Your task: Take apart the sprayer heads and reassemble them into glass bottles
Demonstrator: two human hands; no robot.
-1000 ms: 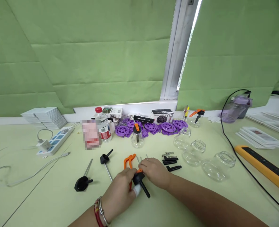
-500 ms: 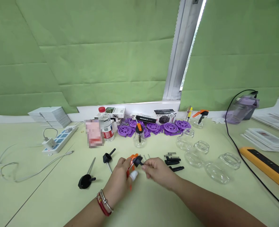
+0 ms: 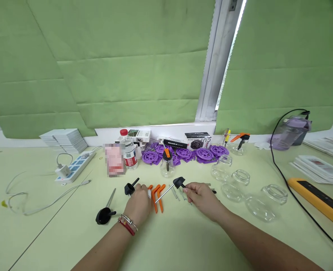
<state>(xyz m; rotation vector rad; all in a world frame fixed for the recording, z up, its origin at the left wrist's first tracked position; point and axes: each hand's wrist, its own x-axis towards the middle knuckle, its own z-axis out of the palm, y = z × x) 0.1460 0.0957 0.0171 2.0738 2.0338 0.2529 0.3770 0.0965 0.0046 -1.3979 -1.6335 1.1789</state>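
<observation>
Between my right hand's (image 3: 202, 198) fingers and thumb is the short black spout of a black cap (image 3: 179, 182). A thin metal tube slants down and left from this cap, above the table. My left hand (image 3: 138, 203) is lowered to the tabletop with its fingers curled down, a white wrap on one of them. An orange lever (image 3: 150, 187) shows just its tip at those fingers; the rest is hidden. Beside it lie two more bent orange levers (image 3: 158, 197). A second black cap (image 3: 129, 189) stands just behind my left hand. Farther left lies another black cap (image 3: 103, 215) with its tube.
Thin metal pins (image 3: 175, 192) lie near my right hand, with springs partly hidden behind it. Several clear glass bottles (image 3: 259, 207) lie at right. Behind stand an assembled bottle (image 3: 167, 167), purple discs (image 3: 183, 153) and a water bottle (image 3: 130, 154). A power strip (image 3: 77, 165) is at left.
My hands have moved apart. The left went down and left to the levers; the right drew the black cap and tube slightly right and up, away from the left hand.
</observation>
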